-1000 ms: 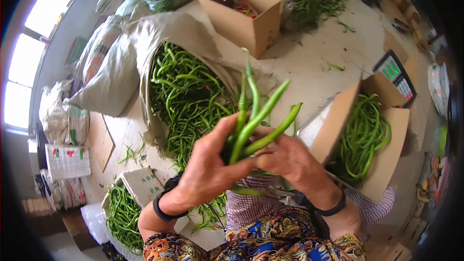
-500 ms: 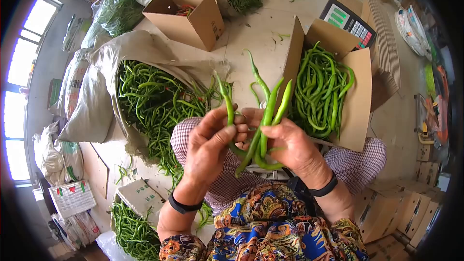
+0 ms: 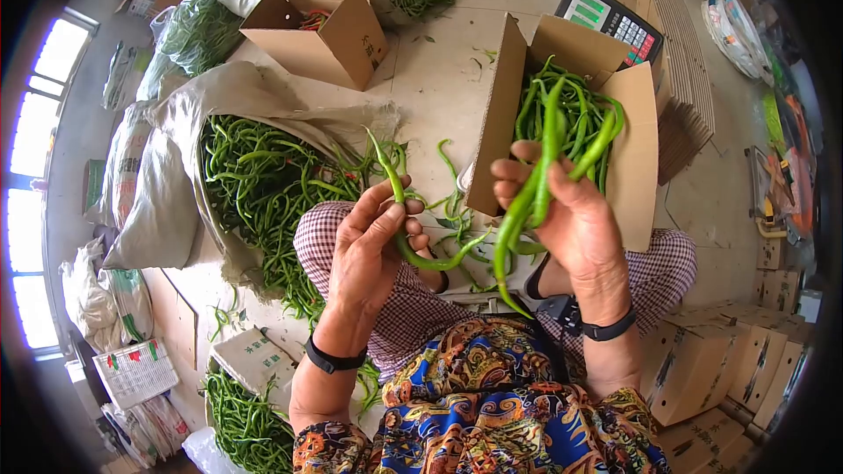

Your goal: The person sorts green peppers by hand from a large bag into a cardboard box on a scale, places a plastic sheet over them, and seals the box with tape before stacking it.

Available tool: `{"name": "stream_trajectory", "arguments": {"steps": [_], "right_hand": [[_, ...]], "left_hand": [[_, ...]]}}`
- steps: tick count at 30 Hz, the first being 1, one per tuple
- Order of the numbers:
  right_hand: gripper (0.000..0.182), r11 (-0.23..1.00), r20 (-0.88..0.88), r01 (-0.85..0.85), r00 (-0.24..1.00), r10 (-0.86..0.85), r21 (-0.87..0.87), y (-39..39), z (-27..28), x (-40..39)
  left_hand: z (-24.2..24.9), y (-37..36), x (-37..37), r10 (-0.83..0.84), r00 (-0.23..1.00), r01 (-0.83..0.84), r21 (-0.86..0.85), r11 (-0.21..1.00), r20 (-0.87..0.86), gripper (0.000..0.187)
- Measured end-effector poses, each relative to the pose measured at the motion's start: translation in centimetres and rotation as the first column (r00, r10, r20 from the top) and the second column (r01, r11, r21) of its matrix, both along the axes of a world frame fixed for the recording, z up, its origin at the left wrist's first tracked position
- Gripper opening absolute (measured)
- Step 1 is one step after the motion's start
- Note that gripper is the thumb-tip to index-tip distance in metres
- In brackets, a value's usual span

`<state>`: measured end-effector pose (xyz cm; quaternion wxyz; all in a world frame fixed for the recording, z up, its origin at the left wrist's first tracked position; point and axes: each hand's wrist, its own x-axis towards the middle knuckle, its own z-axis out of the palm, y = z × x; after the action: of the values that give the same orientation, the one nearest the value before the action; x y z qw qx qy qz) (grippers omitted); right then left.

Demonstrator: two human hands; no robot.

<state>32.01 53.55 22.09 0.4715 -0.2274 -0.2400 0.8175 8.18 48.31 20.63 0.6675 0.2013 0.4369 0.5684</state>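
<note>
Right grip: right hand [image 3: 575,228] closed round a small bunch of green peppers [image 3: 534,197], fingers wrapped across the mid-length
Bunch axis: long axis from 7 o'clock (tips low, near the lap) to 1 o'clock (upper ends over the box mouth)
Left grip: left hand [image 3: 369,254] pinching a single curved pepper [image 3: 413,246] between thumb and fingers; thin stem end up toward 12 o'clock, body curling off toward 3 o'clock
Gap between hands: apart, single pepper's free end pointing at the bunch, close to it, contact not clear
Key relation: open carton [image 3: 637,167] at 1 o'clock from the right grip, just beyond the knuckles, already lined with peppers lying roughly 6-to-12; bunch axis near-parallel to those; right hand clearly the nearer of the two
Scale: weighing scale [image 3: 610,22] behind the carton, at 12 o'clock from it
Supply: open sack [image 3: 237,92] of loose peppers at 10 o'clock from the left hand, well within reach of that side
Other: second carton [image 3: 338,44] at 11 o'clock, further off; patterned apron [image 3: 500,412] and checked sleeves at 6 o'clock
</note>
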Motion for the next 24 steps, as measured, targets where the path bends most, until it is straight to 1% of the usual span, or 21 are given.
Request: {"name": "stream_trajectory", "arguments": {"steps": [2, 6, 8, 9, 12, 14, 16, 18, 19, 20, 22, 23, 24], "right_hand": [[0.045, 1.000, -0.054, 0.013, 0.998, -0.014, -0.011, 0.0, 0.1, 1.3], [0.043, 0.997, -0.036, 0.042, 0.998, -0.044, -0.059, -0.4, -0.4, 2.1], [0.039, 0.999, -0.010, 0.040, 0.999, -0.041, -0.036, -0.6, -1.1, 2.0], [0.039, 0.998, 0.008, 0.044, 0.999, -0.043, -0.040, -0.7, -1.1, 1.9], [0.033, 0.996, 0.021, 0.069, 0.997, -0.068, -0.054, -1.0, -1.0, 1.4], [0.031, 0.993, 0.052, 0.094, 0.995, -0.090, -0.067, -1.1, -1.1, 1.3], [0.030, 0.989, 0.063, 0.120, 0.991, -0.116, -0.081, -1.2, -0.9, 0.9], [0.030, 0.988, 0.102, 0.138, 0.986, -0.131, -0.075, -1.3, -0.9, 0.6], [0.030, 0.988, 0.111, 0.138, 0.985, -0.130, -0.071, -1.4, -0.9, 0.5], [0.030, 0.987, 0.112, 0.143, 0.985, -0.135, -0.069, -1.4, -1.0, 0.2], [0.032, 0.991, 0.128, 0.137, 0.983, -0.134, -0.010, -1.7, -1.3, -0.3], [0.036, 0.994, 0.260, 0.107, 0.961, -0.097, -0.028, -2.0, -1.0, -0.2], [0.038, 0.995, 0.372, 0.100, 0.923, -0.101, 0.021, -2.3, -0.9, -0.2]], "left_hand": [[-0.3, -0.1, -0.1, 0.029, 0.996, -0.027, -0.026, 0.999, 0.084, 0.037], [-0.7, -0.3, 0.1, 0.022, 0.993, -0.016, -0.057, 0.998, 0.112, 0.035], [-1.0, -0.4, 0.4, -0.004, 0.981, 0.015, -0.058, 0.998, 0.194, 0.031], [-1.0, -0.5, 0.6, -0.009, 0.980, 0.021, -0.059, 0.998, 0.198, 0.031], [-0.7, -0.6, 1.2, -0.032, 0.986, 0.044, -0.073, 0.996, 0.161, 0.029], [-0.7, -0.8, 1.5, -0.105, 0.993, 0.107, -0.040, 0.993, 0.046, 0.027], [-0.3, -1.0, 2.3, -0.199, 0.980, 0.197, -0.068, 0.978, -0.029, 0.023], [0.2, -1.0, 3.3, -0.271, 0.959, 0.261, -0.118, 0.958, -0.082, 0.022], [0.1, -0.9, 3.6, -0.308, 0.951, 0.304, -0.085, 0.949, -0.031, 0.022], [0.5, -0.8, 4.1, -0.365, 0.928, 0.357, -0.095, 0.929, -0.073, 0.021], [0.8, -0.6, 5.6, -0.385, 0.909, 0.376, -0.082, 0.923, -0.158, 0.022], [1.1, -0.4, 5.7, -0.387, 0.908, 0.379, -0.081, 0.922, -0.158, 0.022], [1.4, -0.2, 5.8, -0.395, 0.879, 0.391, -0.071, 0.918, -0.267, 0.024]]}}
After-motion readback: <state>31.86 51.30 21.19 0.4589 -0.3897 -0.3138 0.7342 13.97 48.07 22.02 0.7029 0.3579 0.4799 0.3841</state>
